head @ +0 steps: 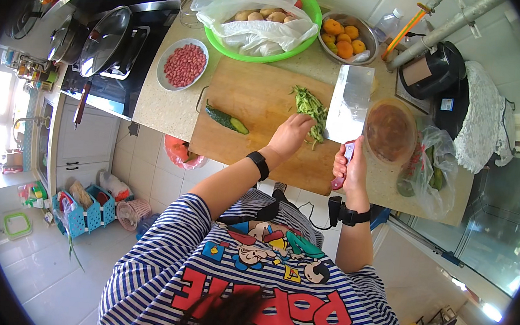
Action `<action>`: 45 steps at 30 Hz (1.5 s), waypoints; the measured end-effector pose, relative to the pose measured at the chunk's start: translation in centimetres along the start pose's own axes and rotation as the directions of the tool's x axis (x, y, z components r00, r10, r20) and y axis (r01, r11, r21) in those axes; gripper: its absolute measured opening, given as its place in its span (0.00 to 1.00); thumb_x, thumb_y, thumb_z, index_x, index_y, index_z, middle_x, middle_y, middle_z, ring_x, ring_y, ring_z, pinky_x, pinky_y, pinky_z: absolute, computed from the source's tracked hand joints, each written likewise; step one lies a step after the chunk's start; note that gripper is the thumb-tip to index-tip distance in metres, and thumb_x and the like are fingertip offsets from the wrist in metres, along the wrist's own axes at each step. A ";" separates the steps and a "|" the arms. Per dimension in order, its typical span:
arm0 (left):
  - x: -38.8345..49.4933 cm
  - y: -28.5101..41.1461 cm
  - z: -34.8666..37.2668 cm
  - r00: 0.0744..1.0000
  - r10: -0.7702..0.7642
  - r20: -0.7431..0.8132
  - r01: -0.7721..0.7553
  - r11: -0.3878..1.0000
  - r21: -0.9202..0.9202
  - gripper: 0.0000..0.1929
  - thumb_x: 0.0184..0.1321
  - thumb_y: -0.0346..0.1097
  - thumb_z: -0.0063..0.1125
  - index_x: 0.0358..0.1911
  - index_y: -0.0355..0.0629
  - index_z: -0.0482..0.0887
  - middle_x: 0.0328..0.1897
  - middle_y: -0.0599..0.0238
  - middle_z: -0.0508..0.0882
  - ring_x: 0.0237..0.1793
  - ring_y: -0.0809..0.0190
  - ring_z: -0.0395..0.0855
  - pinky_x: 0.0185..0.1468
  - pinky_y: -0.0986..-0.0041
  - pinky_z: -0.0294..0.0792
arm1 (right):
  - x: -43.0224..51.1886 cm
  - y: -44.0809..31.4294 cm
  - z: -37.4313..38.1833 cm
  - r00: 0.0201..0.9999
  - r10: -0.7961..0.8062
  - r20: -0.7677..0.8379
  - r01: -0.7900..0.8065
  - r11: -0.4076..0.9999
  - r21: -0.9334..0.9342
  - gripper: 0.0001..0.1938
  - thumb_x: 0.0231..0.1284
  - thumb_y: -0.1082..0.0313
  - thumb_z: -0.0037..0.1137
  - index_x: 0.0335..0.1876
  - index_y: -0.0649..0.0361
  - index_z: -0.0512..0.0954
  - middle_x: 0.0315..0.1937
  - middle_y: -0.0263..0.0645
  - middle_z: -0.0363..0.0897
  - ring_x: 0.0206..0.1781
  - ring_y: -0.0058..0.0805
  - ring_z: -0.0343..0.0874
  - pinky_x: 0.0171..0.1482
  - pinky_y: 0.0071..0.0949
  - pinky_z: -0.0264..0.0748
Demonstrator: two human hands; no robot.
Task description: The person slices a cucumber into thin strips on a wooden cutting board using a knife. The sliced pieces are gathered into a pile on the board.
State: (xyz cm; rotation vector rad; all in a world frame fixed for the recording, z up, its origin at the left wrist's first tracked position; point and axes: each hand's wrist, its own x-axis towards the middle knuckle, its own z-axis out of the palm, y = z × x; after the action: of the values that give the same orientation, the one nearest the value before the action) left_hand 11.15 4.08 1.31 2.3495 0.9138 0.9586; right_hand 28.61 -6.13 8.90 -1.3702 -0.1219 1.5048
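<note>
My right hand (351,163) grips the red handle of a broad cleaver (349,103), its blade pointing away from me over the right edge of the wooden cutting board (256,97). My left hand (296,132) touches the near part of a pile of shredded cucumber (310,109), fingers bent; whether it pinches some shreds is hidden under the fingers. A cut piece of cucumber (227,118) lies at the board's left side, its pale cut face towards the pile.
A bowl of red peanuts (185,65) stands left of the board, beside the gas stove (128,76). Behind are a green basin (317,16) with bagged potatoes and a metal bowl (374,38) of oranges. At right are a brown-filled container (390,132) and a plastic bag (440,173) of vegetables.
</note>
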 end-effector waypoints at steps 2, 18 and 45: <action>0.1 0.4 0.4 0.982 -0.184 0.046 0.183 0.983 0.020 0.12 0.55 0.30 0.63 0.44 0.46 0.86 0.44 0.62 0.81 0.45 0.53 0.81 0.50 0.61 0.71 | -0.4 0.0 -0.4 1.000 -0.018 -0.009 0.018 1.000 -0.005 0.33 0.70 0.26 0.36 0.31 0.54 0.69 0.14 0.25 0.60 0.12 0.13 0.55 0.16 0.17 0.52; -1.9 -2.6 -7.7 0.928 -0.352 0.119 0.322 0.921 0.218 0.34 0.51 0.29 0.63 0.66 0.58 0.75 0.75 0.58 0.67 0.72 0.47 0.66 0.73 0.42 0.49 | -3.9 2.4 -0.7 0.941 -0.337 -0.023 0.247 0.734 -0.633 0.22 0.71 0.50 0.59 0.28 0.62 0.74 0.16 0.28 0.68 0.20 0.15 0.64 0.24 0.22 0.59; -12.1 -5.4 -13.2 0.970 0.030 0.243 -0.107 0.944 0.312 0.11 0.44 0.29 0.59 0.34 0.43 0.85 0.45 0.61 0.81 0.49 0.52 0.81 0.52 0.60 0.75 | -5.3 6.5 7.8 0.839 -0.307 0.450 0.473 0.003 -0.881 0.25 0.70 0.41 0.53 0.33 0.60 0.74 0.21 0.43 0.82 0.22 0.46 0.82 0.24 0.41 0.76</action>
State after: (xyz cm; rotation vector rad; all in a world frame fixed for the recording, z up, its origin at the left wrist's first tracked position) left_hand -7.32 1.03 1.47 2.7144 0.9563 0.5680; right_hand 17.55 -8.61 10.75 -1.9614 -1.8095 0.8597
